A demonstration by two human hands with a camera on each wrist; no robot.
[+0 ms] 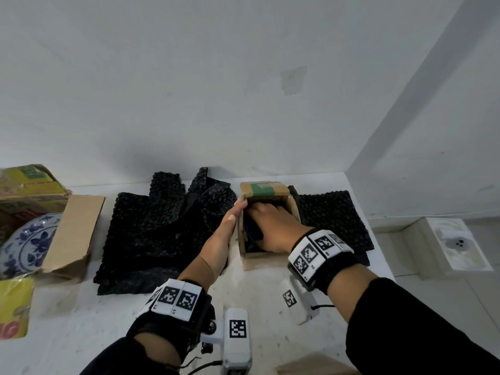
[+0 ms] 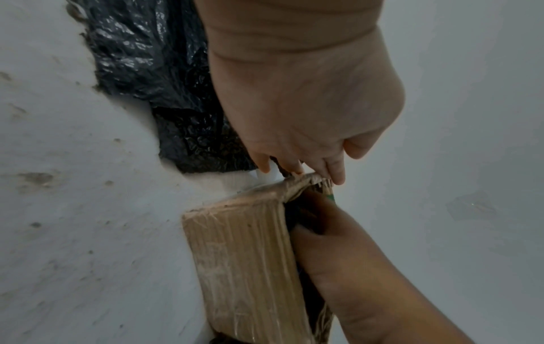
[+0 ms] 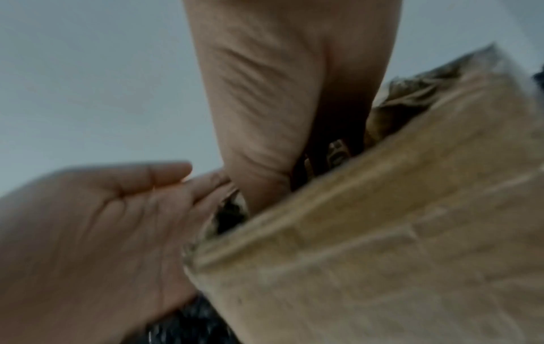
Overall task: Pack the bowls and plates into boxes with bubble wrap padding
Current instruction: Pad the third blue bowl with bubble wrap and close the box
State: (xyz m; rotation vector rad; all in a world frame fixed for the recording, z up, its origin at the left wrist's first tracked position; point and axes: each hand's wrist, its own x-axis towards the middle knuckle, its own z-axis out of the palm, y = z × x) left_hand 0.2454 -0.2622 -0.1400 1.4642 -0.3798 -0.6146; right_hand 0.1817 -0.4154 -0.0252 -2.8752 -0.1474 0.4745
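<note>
A small open cardboard box stands on the white counter near the wall. My left hand lies flat against its left outer wall, fingers straight. My right hand reaches down into the box, resting on a dark wrapped bundle. Its fingertips are hidden inside the box. A blue-and-white plate sits at the far left.
Black bubble wrap sheets lie left and right of the box. A larger printed carton with an open brown flap holds the plate. A yellow packet lies at the front left. The counter ends at the right, beside a floor drain.
</note>
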